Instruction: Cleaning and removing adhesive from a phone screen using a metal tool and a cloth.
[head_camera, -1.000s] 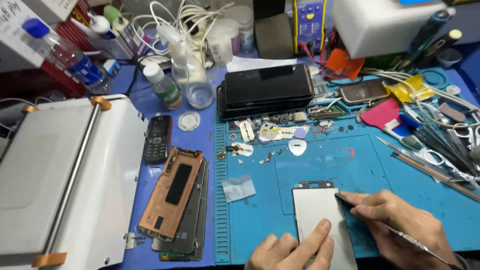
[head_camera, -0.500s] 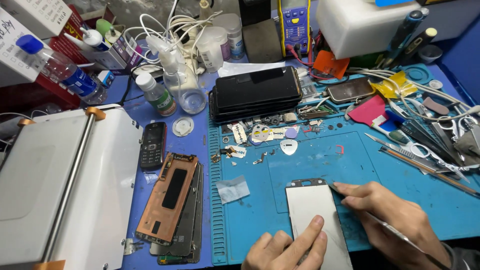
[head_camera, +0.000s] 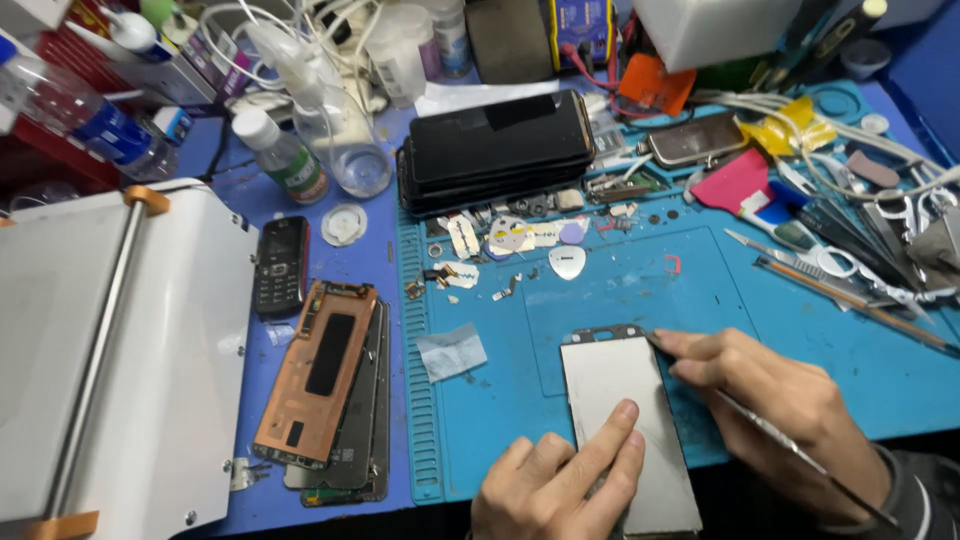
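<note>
A flat silver-grey phone screen panel (head_camera: 620, 400) lies on the blue work mat (head_camera: 620, 290) near its front edge. My left hand (head_camera: 556, 487) presses down on the panel's lower half with its fingers closed and flat. My right hand (head_camera: 775, 410) grips a thin metal tool (head_camera: 800, 455) like a pen; the tool's tip touches the panel's upper right edge.
A stack of dark phones (head_camera: 497, 148) sits at the mat's far edge, with small parts and picks (head_camera: 567, 262) in front. A copper-backed display stack (head_camera: 325, 385), a keypad phone (head_camera: 281, 265) and a white machine (head_camera: 110, 350) stand left. Tweezers and tools (head_camera: 840, 265) crowd the right; bottles (head_camera: 283, 155) at back.
The view has shifted slightly. My right hand has slid the tool up along the panel's right edge toward the top corner. My left hand stays pressed on the panel.
</note>
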